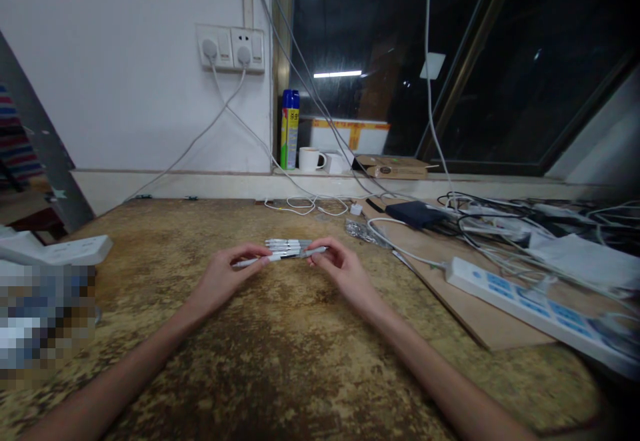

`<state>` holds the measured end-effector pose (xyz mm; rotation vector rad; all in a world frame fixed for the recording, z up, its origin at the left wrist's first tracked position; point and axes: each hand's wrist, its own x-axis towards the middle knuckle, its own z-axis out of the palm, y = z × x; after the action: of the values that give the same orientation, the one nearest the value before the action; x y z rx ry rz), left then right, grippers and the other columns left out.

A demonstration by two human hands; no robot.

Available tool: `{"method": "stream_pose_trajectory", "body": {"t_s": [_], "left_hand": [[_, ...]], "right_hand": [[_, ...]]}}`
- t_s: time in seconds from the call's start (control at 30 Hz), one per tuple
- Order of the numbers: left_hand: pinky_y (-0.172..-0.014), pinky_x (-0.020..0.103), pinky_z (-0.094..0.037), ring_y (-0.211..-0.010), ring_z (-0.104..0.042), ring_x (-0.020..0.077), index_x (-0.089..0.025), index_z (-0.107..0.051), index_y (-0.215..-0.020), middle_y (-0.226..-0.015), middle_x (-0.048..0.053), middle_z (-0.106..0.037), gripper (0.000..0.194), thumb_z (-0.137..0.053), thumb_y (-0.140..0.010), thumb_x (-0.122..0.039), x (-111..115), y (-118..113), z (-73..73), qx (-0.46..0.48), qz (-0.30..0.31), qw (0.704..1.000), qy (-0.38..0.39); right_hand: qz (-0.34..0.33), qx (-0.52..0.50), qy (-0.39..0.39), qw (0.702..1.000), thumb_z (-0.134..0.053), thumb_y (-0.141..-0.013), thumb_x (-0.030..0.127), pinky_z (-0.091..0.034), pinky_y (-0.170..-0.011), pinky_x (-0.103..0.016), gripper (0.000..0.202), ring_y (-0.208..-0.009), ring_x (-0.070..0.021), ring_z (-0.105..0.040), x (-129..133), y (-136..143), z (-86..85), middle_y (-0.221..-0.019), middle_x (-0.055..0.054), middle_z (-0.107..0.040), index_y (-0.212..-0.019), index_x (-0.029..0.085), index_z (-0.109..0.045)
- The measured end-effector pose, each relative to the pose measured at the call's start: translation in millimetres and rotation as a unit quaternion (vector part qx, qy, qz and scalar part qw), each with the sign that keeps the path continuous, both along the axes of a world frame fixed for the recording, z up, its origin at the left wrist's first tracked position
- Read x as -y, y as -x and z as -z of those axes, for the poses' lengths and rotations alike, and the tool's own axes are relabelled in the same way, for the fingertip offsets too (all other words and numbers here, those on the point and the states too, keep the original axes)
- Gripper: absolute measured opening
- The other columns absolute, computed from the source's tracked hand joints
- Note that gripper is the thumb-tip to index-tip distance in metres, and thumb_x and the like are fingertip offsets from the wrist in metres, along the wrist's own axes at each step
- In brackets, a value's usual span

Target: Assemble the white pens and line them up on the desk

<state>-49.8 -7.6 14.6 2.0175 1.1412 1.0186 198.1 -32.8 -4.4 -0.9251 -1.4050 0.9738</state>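
A slim white pen [281, 256] lies nearly level between my two hands, a little above or on the worn table; I cannot tell which. My left hand [227, 271] is closed in a pinch around its left part. At the other end, the thumb and fingers of my right hand [340, 267] close on the pen's greyish part. Whether the pen is one piece or two between the hands is too small to make out. Just behind it, several similar white pens [285, 243] lie side by side, partly covered by the held pen and my right fingers.
On the right are a brown board [425, 281], a white power strip [520, 297], a dark box [416, 214] and tangled cables. Crumpled clear plastic [364, 229] lies behind my right hand. Another white power strip [83, 249] sits far left. A spray can [289, 131] and mug [309, 159] stand on the sill.
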Motion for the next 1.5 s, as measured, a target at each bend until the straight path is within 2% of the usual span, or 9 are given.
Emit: {"method": "stream_pose_trajectory", "body": {"t_s": [0.17, 0.47, 0.77, 0.87, 1.0, 1.17, 1.3, 1.43, 1.5], "left_hand": [[-0.095, 0.034, -0.05, -0.102, -0.069, 0.0242, -0.024, -0.076, -0.104, -0.108, 0.004, -0.076, 0.032, -0.065, -0.087, -0.048, 0.1, 1.0, 1.6, 0.0, 0.011, 1.0, 0.0], [-0.101, 0.039, -0.048, -0.102, -0.068, 0.0264, -0.021, -0.076, -0.104, -0.108, 0.007, -0.076, 0.035, -0.063, -0.088, -0.049, 3.7, -2.8, -2.6, -0.003, 0.033, 0.999, 0.007], [-0.096, 0.034, -0.05, -0.1, -0.069, 0.0241, -0.022, -0.076, -0.101, -0.106, 0.005, -0.076, 0.03, -0.063, -0.088, -0.045, 9.8, -5.7, -6.5, 0.002, 0.042, 0.999, -0.002], [-0.094, 0.033, -0.051, -0.098, -0.069, 0.0238, -0.022, -0.077, -0.099, -0.104, 0.005, -0.076, 0.028, -0.064, -0.087, -0.044, 13.3, -8.5, -7.8, -0.005, 0.053, 0.999, -0.001], [-0.093, 0.033, -0.051, -0.095, -0.069, 0.0235, -0.021, -0.078, -0.098, -0.101, 0.005, -0.077, 0.027, -0.066, -0.086, -0.043, 16.1, -12.0, -8.0, -0.008, 0.059, 0.998, 0.0], [-0.096, 0.035, -0.05, -0.096, -0.069, 0.0239, -0.021, -0.077, -0.099, -0.102, 0.005, -0.077, 0.028, -0.067, -0.085, -0.044, 14.6, -10.4, -6.5, 0.002, 0.04, 0.999, -0.001], [-0.095, 0.035, -0.051, -0.094, -0.07, 0.024, -0.021, -0.077, -0.097, -0.101, 0.005, -0.077, 0.027, -0.069, -0.084, -0.043, 14.7, -9.3, -6.3, -0.002, 0.05, 0.999, 0.0], [-0.094, 0.033, -0.051, -0.094, -0.07, 0.0233, -0.021, -0.077, -0.097, -0.101, 0.005, -0.077, 0.027, -0.068, -0.084, -0.043, 15.5, -10.2, -6.6, 0.0, 0.044, 0.999, -0.005], [-0.094, 0.033, -0.051, -0.094, -0.07, 0.0231, -0.021, -0.077, -0.097, -0.1, 0.005, -0.077, 0.026, -0.069, -0.084, -0.043, 15.7, -10.5, -6.4, -0.003, 0.044, 0.999, -0.006]], "right_hand": [[-0.004, -0.013, -0.009, 1.0, -0.072, -0.081, 0.037, -0.051, -0.082, -0.03, 0.023, -0.091, -0.0187, -0.067, 1.5, 3.2, 1.0, -0.1, -0.005, -0.074, -0.097, 0.02, -0.069], [-0.025, 0.007, -0.007, 1.0, -0.071, -0.082, 0.035, -0.054, -0.082, -0.031, 0.023, -0.088, -0.0183, -0.068, 9.3, 9.7, -2.0, -0.098, -0.005, -0.073, -0.099, 0.02, -0.071], [-0.041, 0.025, -0.029, 0.998, -0.07, -0.084, 0.037, -0.056, -0.087, -0.032, 0.022, -0.096, -0.0198, -0.069, 13.8, 16.7, -0.8, -0.107, -0.007, -0.07, -0.099, 0.02, -0.07], [-0.041, 0.023, -0.002, 0.999, -0.067, -0.086, 0.041, -0.057, -0.073, -0.03, 0.027, -0.078, -0.018, -0.071, 13.9, 16.3, 1.7, -0.09, -0.005, -0.072, -0.103, 0.02, -0.066], [-0.045, 0.041, 0.032, 0.998, -0.052, -0.094, 0.053, -0.044, -0.046, -0.024, 0.036, -0.045, -0.0134, -0.056, 13.0, 15.1, 3.6, -0.06, 0.002, -0.063, -0.105, 0.02, -0.062], [-0.049, 0.089, -0.025, 0.995, -0.059, -0.092, 0.046, -0.046, -0.064, -0.024, 0.032, -0.072, -0.0146, -0.061, 15.9, 14.1, -3.0, -0.079, 0.0, -0.065, -0.112, 0.022, -0.061], [-0.078, 0.096, 0.011, 0.992, -0.045, -0.099, 0.049, -0.037, -0.052, -0.023, 0.033, -0.051, -0.0123, -0.047, 19.1, 14.1, -5.7, -0.057, 0.006, -0.051, -0.113, 0.022, -0.058], [-0.061, 0.102, -0.023, 0.993, -0.058, -0.092, 0.047, -0.041, -0.06, -0.023, 0.031, -0.066, -0.0133, -0.055, 20.0, 13.9, -6.5, -0.076, 0.002, -0.06, -0.112, 0.023, -0.06], [-0.073, 0.105, -0.01, 0.992, -0.054, -0.095, 0.049, -0.038, -0.056, -0.023, 0.033, -0.059, -0.0129, -0.052, 20.1, 13.8, -7.2, -0.067, 0.004, -0.057, -0.114, 0.022, -0.059]]}}
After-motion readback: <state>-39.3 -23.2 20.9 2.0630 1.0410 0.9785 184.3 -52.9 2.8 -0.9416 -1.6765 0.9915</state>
